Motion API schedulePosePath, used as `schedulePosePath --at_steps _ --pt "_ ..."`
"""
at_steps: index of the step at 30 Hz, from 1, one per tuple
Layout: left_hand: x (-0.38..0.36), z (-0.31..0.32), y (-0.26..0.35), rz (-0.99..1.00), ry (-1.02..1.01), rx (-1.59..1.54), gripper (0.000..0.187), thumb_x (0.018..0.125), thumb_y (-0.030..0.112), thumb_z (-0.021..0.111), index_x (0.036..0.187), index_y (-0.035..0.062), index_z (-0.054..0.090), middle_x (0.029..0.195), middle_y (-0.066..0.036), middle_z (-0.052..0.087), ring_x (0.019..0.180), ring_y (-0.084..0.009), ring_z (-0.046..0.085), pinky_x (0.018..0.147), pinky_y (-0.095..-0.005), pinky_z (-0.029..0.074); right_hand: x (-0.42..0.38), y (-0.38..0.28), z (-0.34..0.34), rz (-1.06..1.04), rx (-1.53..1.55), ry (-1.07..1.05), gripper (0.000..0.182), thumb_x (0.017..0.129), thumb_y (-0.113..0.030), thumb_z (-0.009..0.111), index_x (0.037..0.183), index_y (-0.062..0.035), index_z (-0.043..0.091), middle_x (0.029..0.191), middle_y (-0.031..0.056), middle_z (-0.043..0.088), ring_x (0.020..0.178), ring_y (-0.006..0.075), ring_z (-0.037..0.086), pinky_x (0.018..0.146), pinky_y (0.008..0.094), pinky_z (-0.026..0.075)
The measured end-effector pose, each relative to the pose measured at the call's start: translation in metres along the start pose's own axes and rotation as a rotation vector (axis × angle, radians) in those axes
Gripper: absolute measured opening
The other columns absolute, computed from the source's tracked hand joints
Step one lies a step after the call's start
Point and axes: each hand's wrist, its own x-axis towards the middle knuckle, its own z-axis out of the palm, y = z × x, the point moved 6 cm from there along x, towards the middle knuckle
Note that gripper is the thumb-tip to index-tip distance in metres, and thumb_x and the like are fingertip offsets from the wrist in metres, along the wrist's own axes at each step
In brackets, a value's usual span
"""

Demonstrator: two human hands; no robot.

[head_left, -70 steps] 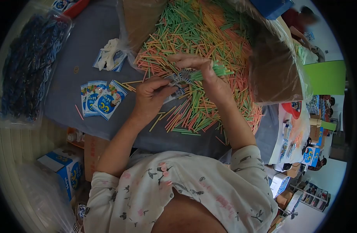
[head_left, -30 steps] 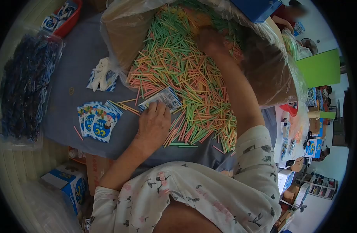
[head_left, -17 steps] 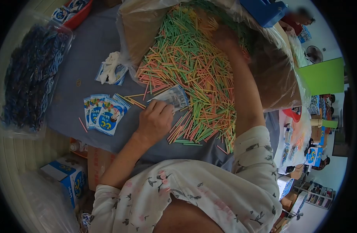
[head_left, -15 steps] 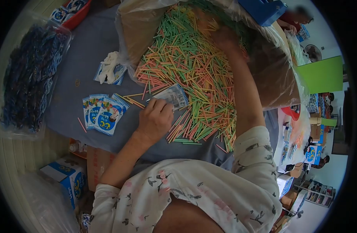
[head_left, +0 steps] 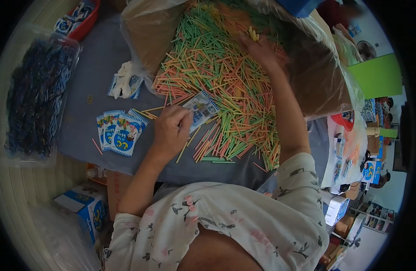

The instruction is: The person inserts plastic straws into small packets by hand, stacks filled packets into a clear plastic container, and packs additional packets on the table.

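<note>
My left hand (head_left: pixel 172 128) is closed on the lower left end of a small clear packet (head_left: pixel 202 109) with printing, beside the near edge of the stick pile. My right hand (head_left: pixel 260 49) is over the far part of a big heap of pastel sticks (head_left: pixel 217 67), with short yellow stick ends (head_left: pixel 253 34) showing at its fingers. Pink, green, yellow and orange sticks make up the heap. Several printed blue and white packets (head_left: pixel 123 135) lie fanned out left of my left hand. A crumpled white thing (head_left: pixel 123 81) rests on another packet.
A clear tub of dark blue packaging (head_left: pixel 40 99) stands at the left, below a red basin (head_left: pixel 88 26). Clear plastic over brown board (head_left: pixel 149 34) borders the heap. A blue object (head_left: pixel 298 7) is at the top. Another person (head_left: pixel 336 12) is at the upper right.
My right hand has drawn back slightly and yellow stick ends now show at it. My left hand has shifted a little left and turned, and the clear packet is tilted more steeply.
</note>
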Motion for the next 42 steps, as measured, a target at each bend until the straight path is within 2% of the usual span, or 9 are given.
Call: schedulePosePath --at_steps 4,10,17,20,22,29,31,34,42 --pt "-0.017 0.033 0.026 0.264 0.001 0.595 0.012 0.078 0.005 0.067 0.09 0.0017 0.067 0.083 -0.01 0.06 0.083 -0.0296 0.059 0.065 -0.0416 0.051 -0.011 0.001 0.0 -0.017 0.345 -0.098 0.032 0.1 -0.035 0.058 0.107 -0.0059 0.069 0.075 -0.0012 0.06 0.061 0.0108 0.044 0.062 0.0346 0.043" --pt "0.003 0.006 0.015 0.192 0.07 0.335 0.006 0.072 0.003 0.064 0.078 0.0038 0.064 0.078 -0.009 0.056 0.082 -0.0287 0.058 0.061 -0.0399 0.052 -0.031 -0.013 -0.018 -0.013 0.613 -0.103 0.032 0.104 -0.029 0.048 0.113 -0.0033 0.065 0.069 -0.0026 0.05 0.062 0.0087 0.037 0.062 0.0286 0.035" --pt "-0.01 0.017 0.017 0.252 -0.02 0.528 0.008 0.072 -0.003 0.068 0.078 0.0015 0.064 0.077 -0.011 0.058 0.076 -0.0317 0.06 0.063 -0.0411 0.05 -0.068 -0.037 0.004 -0.153 0.677 -0.265 0.049 0.106 -0.042 0.038 0.113 -0.0004 0.064 0.078 0.0012 0.059 0.069 0.0124 0.047 0.07 0.0302 0.039" --pt "-0.002 -0.002 0.012 0.179 0.038 0.296 0.008 0.075 -0.003 0.07 0.082 -0.0009 0.067 0.08 -0.01 0.062 0.076 -0.0251 0.062 0.06 -0.0338 0.05 -0.092 -0.051 0.028 -0.115 0.727 -0.382 0.057 0.105 -0.048 0.034 0.114 0.0005 0.063 0.085 0.005 0.063 0.078 0.0154 0.054 0.077 0.0314 0.042" --pt "0.0 -0.013 -0.013 -0.175 0.064 -0.175 0.012 0.077 -0.004 0.073 0.088 -0.0017 0.069 0.083 -0.008 0.065 0.076 -0.0153 0.062 0.063 -0.027 0.049 -0.103 -0.067 0.037 -0.138 0.791 -0.439 0.067 0.104 -0.055 0.029 0.11 0.0016 0.065 0.092 0.009 0.066 0.09 0.0171 0.06 0.086 0.0324 0.044" --pt "0.004 -0.01 -0.008 -0.152 0.113 -0.486 0.017 0.08 -0.005 0.073 0.096 -0.0024 0.069 0.087 -0.004 0.067 0.079 -0.0095 0.061 0.07 -0.0231 0.048 -0.11 -0.118 0.051 -0.265 0.788 -0.429 0.077 0.101 -0.063 0.025 0.101 0.0004 0.069 0.098 0.0096 0.068 0.101 0.0208 0.061 0.093 0.0361 0.045" --pt "0.007 -0.009 -0.003 -0.194 0.143 -0.67 0.018 0.081 -0.006 0.073 0.097 -0.0023 0.07 0.091 -0.005 0.067 0.081 -0.0095 0.062 0.072 -0.0226 0.05 -0.11 -0.127 0.054 -0.362 0.59 -0.403 0.064 0.101 -0.058 0.037 0.102 -0.003 0.069 0.1 0.0085 0.07 0.1 0.021 0.063 0.093 0.0358 0.047" --pt "0.011 -0.01 -0.005 -0.204 0.159 -0.745 0.018 0.081 -0.007 0.073 0.099 -0.0019 0.07 0.094 -0.004 0.067 0.083 -0.0097 0.062 0.075 -0.023 0.051 -0.114 -0.136 0.061 -0.34 0.525 -0.47 0.064 0.099 -0.057 0.039 0.102 -0.0003 0.069 0.103 0.0104 0.068 0.103 0.0247 0.061 0.097 0.0368 0.043" --pt "0.022 0.001 -0.012 -0.27 0.101 -0.986 0.018 0.082 -0.006 0.074 0.099 -0.0021 0.07 0.095 -0.004 0.066 0.087 -0.0091 0.062 0.076 -0.0237 0.052 -0.112 -0.147 0.054 -0.292 0.589 -0.453 0.048 0.095 -0.046 0.057 0.108 -0.0013 0.07 0.105 0.0086 0.068 0.101 0.0195 0.062 0.092 0.0346 0.046"
